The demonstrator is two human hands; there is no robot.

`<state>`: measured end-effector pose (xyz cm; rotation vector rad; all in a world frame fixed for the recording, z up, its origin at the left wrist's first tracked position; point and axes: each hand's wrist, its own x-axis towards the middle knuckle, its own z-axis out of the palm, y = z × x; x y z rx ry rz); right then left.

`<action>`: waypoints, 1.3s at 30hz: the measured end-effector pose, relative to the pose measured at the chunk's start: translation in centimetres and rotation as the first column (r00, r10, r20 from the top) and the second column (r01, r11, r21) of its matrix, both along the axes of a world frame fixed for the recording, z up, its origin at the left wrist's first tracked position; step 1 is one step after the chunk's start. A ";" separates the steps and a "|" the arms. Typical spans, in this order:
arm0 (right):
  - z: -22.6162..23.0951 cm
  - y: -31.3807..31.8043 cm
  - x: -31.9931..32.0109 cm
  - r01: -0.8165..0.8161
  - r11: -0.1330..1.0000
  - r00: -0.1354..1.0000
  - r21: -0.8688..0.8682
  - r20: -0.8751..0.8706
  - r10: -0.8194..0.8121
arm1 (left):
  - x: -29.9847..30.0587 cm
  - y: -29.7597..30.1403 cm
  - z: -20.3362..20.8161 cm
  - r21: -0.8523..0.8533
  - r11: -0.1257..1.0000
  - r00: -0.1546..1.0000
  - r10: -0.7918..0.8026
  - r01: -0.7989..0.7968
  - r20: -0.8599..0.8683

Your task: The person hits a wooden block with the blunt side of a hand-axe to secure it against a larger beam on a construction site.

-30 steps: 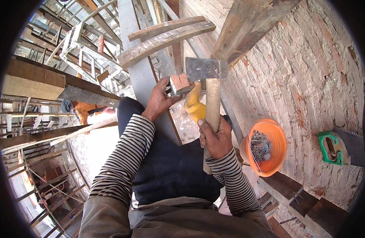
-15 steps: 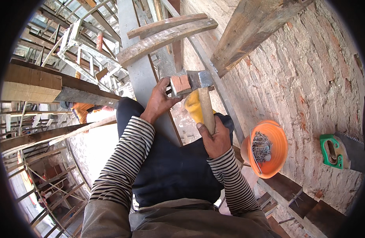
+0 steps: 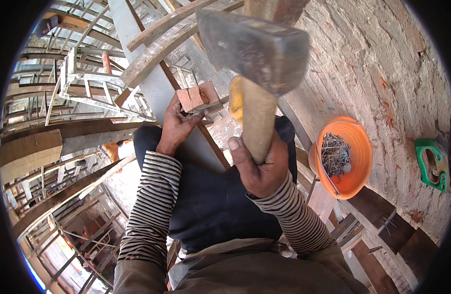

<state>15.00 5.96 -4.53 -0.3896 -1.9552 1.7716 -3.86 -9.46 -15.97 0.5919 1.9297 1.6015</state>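
My right hand [image 3: 263, 170] is wrapped round the wooden handle of a hatchet [image 3: 257, 110], thumb along the grip. Its dark steel head is lifted close to the camera, apart from the wood. With my left hand [image 3: 174, 128] I grip a short block of wood [image 3: 190, 99]. The reddish cut end of the block faces up and has a crack across it. A dark, flat edge shows under the block by my fingertips. Just behind the hatchet handle is a yellow thing [image 3: 235, 100], partly hidden, perhaps footwear.
An orange bucket [image 3: 360, 171] of nails hangs or stands at right by the rough brick wall [image 3: 363, 83]. A green-handled saw [image 3: 431, 164] is beyond it. A long grey plank [image 3: 152, 93] runs past my left hand, with curved timbers across it. Wooden framing and beams fill the left.
The hatchet has come up off the block toward the camera. The block, still in my left hand, is tipped differently and shows its crack. The whole view has shifted a little.
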 end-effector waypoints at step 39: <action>-4.5 -1.4 1.0 0.052 0.986 0.981 0.161 0.177 -0.081 | -0.3 1.3 -0.4 -0.033 0.999 0.994 -0.008 0.004 -0.111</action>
